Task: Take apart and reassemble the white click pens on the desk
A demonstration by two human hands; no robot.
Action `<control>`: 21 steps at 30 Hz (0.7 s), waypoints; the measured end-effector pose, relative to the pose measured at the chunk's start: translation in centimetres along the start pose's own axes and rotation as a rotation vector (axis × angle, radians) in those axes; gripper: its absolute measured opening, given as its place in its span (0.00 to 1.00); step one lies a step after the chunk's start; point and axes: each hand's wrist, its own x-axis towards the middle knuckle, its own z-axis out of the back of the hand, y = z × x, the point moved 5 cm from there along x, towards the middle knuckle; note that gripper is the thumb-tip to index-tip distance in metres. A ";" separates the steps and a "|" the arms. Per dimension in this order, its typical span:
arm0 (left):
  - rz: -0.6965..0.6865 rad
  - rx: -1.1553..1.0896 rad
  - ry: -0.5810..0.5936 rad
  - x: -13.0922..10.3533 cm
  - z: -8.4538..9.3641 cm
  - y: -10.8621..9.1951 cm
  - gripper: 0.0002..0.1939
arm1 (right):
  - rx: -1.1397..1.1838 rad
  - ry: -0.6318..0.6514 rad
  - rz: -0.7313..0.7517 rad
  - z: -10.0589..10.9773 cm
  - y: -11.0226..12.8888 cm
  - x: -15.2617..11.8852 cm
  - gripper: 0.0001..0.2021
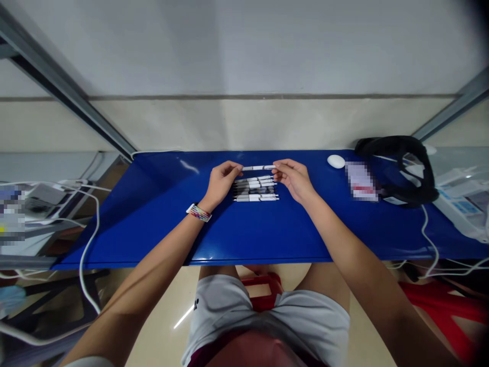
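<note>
A white pen (259, 167) with dark markings lies crosswise between my two hands, parallel to the back edge of the blue table. My left hand (222, 178) pinches its left end between thumb and fingers. At the other end, my right hand (292, 176) grips it with thumb and forefinger. Just in front of this pen, several similar pens (255, 197) lie side by side in a stacked row on the tabletop. The fingers of my right hand hang close to the right ends of the row. Whether the held pen touches the table I cannot tell.
To the right on the blue table (267, 234) are a white mouse-shaped object (336, 161), a blurred-out packet (361, 181) and a black headset with a strap (401, 168). White cables (97, 224) hang at the left. Grey metal posts (72, 92) frame both sides.
</note>
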 end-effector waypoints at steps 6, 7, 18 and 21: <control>-0.011 -0.007 0.019 -0.3 -0.3 -0.4 0.11 | 0.014 -0.049 -0.010 0.4 0.4 0.1 0.09; -0.015 -0.003 0.022 -0.3 -0.4 -0.4 0.11 | 0.017 -0.055 -0.009 0.4 0.5 0.1 0.09; -0.109 0.068 -0.004 -0.5 0.1 -1.5 0.06 | 0.063 -0.060 -0.052 0.5 0.5 0.1 0.10; -0.066 0.032 -0.037 -0.4 0.1 -1.3 0.10 | 0.179 0.003 -0.153 0.3 0.1 0.2 0.11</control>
